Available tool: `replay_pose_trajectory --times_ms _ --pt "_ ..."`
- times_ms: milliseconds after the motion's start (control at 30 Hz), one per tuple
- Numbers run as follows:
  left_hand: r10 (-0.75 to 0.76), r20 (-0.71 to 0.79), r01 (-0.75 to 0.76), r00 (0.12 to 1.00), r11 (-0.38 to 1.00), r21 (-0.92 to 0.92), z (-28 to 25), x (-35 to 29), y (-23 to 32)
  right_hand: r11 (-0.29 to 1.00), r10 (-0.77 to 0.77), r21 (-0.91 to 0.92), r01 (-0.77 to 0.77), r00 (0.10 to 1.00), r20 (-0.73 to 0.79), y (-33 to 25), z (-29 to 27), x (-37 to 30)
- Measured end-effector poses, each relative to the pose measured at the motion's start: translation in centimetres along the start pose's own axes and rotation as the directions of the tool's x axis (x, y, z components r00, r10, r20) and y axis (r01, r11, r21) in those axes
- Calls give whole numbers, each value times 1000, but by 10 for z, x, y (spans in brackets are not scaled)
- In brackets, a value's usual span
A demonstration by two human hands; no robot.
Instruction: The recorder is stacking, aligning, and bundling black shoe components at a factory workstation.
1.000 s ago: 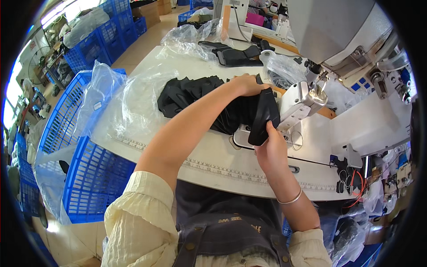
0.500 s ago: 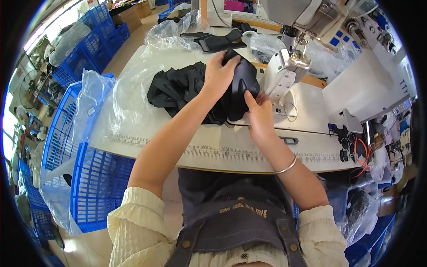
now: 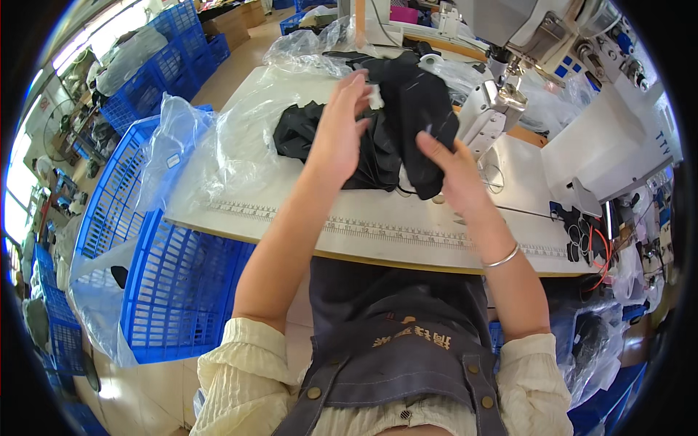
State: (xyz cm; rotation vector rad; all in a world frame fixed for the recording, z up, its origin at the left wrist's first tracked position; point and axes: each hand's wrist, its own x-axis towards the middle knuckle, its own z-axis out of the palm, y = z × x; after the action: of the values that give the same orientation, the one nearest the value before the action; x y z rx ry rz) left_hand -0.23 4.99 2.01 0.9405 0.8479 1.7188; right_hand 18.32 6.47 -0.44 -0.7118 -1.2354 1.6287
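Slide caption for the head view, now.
Right hand holding a black fabric piece beside a white sewing machine, left hand close by.

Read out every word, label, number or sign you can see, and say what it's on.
I won't copy printed text, but here is where it stands:
Gold lettering: on the grey apron.
Dark letters: on the white sewing machine.
Ruler markings: along the table, numbers mostly too small.
Tag on the clear plastic bag: too small to read.
Black fabric: no lettering I can make out.
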Motion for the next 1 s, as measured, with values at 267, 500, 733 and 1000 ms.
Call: replay_pose_trajectory --times_ms 267,500,733,1000 --pt "-78 -130 99 988 982 162 -79 20 -65 950 263 176 -259 965 2 25 19 49" --pt "-238 -284 292 929 942 164 -13 10 -24 945 320 -44 -325 944 -81 28 29 64" --pt "16 -108 -27 994 994 -103 -23 9 -37 960 -29 -279 34 999 19 34 35 40" --pt "119 -59 -132 991 932 -339 -4 -22 -41 892 -329 -343 294 943 -46 19 28 22"
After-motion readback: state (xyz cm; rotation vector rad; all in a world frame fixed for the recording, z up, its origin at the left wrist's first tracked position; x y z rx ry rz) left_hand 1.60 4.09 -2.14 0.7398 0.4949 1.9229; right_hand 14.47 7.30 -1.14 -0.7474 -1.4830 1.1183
